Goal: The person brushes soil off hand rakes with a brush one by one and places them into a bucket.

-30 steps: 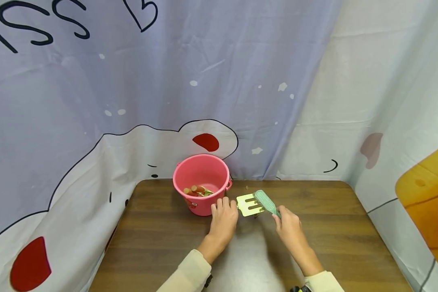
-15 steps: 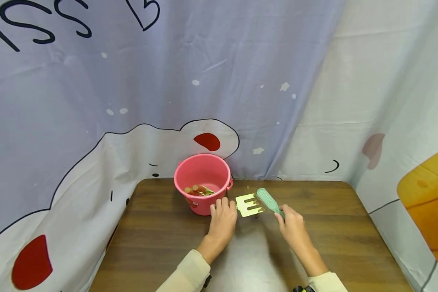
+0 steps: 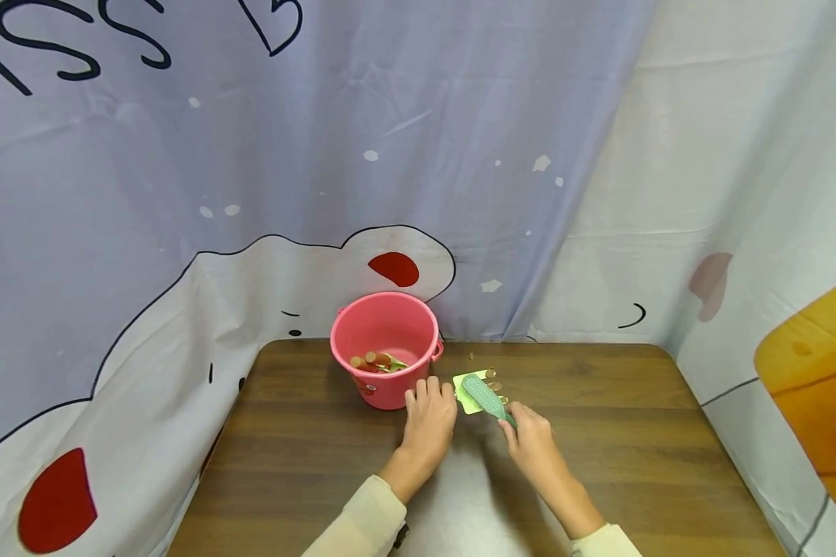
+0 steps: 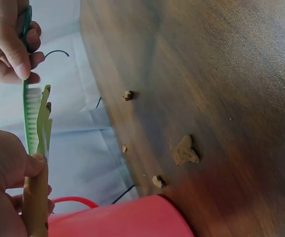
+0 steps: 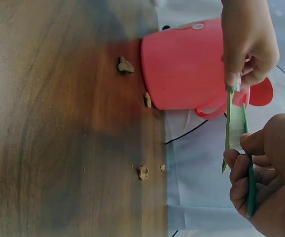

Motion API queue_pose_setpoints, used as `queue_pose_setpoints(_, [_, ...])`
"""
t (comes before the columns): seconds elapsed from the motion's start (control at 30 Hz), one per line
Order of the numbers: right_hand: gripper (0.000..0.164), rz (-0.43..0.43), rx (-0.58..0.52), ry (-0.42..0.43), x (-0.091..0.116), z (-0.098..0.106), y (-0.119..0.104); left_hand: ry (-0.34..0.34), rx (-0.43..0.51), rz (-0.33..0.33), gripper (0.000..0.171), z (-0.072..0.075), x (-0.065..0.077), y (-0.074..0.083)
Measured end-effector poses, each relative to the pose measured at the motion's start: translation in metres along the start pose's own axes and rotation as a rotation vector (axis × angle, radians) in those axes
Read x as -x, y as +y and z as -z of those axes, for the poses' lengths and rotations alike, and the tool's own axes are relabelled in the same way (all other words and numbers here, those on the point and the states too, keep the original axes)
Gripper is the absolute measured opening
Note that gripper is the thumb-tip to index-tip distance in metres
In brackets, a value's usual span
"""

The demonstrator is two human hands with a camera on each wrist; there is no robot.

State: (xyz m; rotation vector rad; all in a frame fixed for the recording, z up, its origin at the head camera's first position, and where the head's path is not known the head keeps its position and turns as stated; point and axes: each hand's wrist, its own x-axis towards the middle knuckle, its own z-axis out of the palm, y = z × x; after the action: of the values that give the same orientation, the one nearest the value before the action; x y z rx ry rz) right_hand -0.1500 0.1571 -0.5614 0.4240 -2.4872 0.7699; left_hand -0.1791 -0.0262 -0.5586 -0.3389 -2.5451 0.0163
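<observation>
My left hand (image 3: 428,422) grips a small yellow-green garden fork by its wooden handle (image 4: 36,200), just right of the pink bucket. In my right hand (image 3: 535,447) is a green brush (image 3: 483,396), held by its handle. Its pale bristles (image 4: 33,116) face the flat of the fork (image 5: 229,121) and touch it. The fork's tines point to the right, with brown dirt on their tips. Both tools are held above the table. Brown clumps of dirt (image 4: 184,152) lie on the wood below.
A pink bucket (image 3: 383,396) stands at the back of the wooden table (image 3: 286,464), with wooden-handled tools (image 3: 372,360) inside. A printed curtain (image 3: 488,193) hangs directly behind the table edge.
The brush has moved left, from over the tine tips to the fork's broad base, and my right hand went with it. The left hand and fork stay nearly in place.
</observation>
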Motion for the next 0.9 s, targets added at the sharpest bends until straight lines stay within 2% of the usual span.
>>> queue_pose_setpoints(0.13, [0.018,-0.007,0.037,0.030,-0.001,0.000,0.007,-0.006,0.016,0.012,0.013,-0.001,0.002,-0.001])
queue_pose_setpoints(0.3, [0.016,-0.036,0.060,0.019,-0.002,0.001,0.015,0.006,0.001,0.010,0.007,-0.002,0.003,-0.003])
queue_pose_setpoints(0.53, [0.018,-0.045,0.097,0.050,-0.001,0.002,0.021,-0.004,-0.003,0.009,0.019,0.000,0.006,-0.006])
queue_pose_setpoints(0.73, [0.017,-0.063,0.111,0.048,-0.002,0.003,0.027,0.013,-0.001,0.007,0.022,0.000,0.007,-0.007])
queue_pose_setpoints(0.9, [0.016,-0.102,0.122,0.032,-0.003,0.008,0.035,-0.031,0.025,0.012,0.018,0.000,0.009,-0.008])
